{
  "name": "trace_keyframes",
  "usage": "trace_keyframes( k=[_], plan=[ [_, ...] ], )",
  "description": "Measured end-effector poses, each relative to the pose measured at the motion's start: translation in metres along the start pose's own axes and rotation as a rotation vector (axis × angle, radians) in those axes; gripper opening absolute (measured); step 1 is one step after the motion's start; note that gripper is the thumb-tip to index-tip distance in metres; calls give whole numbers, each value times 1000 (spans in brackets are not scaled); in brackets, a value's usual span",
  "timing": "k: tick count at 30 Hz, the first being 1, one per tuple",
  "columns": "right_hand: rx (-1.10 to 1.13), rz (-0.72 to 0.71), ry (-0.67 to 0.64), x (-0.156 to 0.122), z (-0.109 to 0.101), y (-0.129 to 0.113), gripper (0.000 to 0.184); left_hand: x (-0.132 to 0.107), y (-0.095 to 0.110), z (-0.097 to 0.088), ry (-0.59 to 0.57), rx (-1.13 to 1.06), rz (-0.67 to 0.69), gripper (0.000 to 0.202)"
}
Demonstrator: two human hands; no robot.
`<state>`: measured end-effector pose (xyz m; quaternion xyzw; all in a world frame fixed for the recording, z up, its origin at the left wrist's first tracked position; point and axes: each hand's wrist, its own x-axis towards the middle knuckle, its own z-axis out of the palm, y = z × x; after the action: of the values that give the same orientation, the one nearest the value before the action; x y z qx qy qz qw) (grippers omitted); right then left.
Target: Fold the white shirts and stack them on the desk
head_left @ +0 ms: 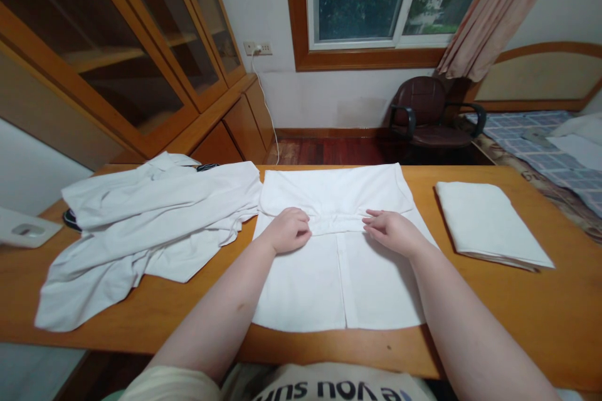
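Note:
A white coat [301, 288] lies partly folded on the wooden table in front of me, its long slit running down toward the near edge. Across its middle a gathered band of cloth shows wrinkles. My left hand [290, 230] rests on the left end of this band with curled fingers, pinching the cloth. At the right end, my right hand [388, 230] lies on the fabric, fingers stretched out and slightly apart.
Another white garment [179, 219] lies loosely spread on the left of the table [489, 313]. On the right sits a neatly folded white cloth item [489, 222]. Beyond the table are a brown armchair [426, 113], a glass-fronted cabinet [188, 100] and a bed [555, 131].

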<state>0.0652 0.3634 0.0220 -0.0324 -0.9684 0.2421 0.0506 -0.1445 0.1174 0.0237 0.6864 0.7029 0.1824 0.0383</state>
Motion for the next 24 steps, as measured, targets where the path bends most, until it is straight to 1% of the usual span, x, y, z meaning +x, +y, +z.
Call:
trace_keyframes(
  k=[3, 6, 9, 11, 14, 17, 21, 24],
  plan=[
    [-26, -6, 51, -2, -4, 1, 28, -1, -2, -3, 0, 33, -3, 24],
    [-66, -43, 114, 0, -2, 3, 25, -2, -3, -3, 0, 32, -34, 18],
    [-81, -26, 209, 4, 5, 5, 22, 0, -4, -1, 58, 24, -105, 19],
    [-77, -10, 248, 6, 11, 7, 20, 1, -4, 2, 87, 43, -148, 19],
    [-80, 14, 250, 9, 18, 11, 20, 2, -6, 8, 84, 37, -178, 17],
    [-86, 42, 230, 10, 21, 12, 21, 3, -8, 11, 80, -17, -205, 14],
    [-80, 45, 209, 10, 20, 11, 21, 4, -11, 10, 64, -81, -218, 11],
    [-74, 38, 229, 10, 19, 12, 20, 3, -14, 8, 50, -152, -199, 10]
  ],
)
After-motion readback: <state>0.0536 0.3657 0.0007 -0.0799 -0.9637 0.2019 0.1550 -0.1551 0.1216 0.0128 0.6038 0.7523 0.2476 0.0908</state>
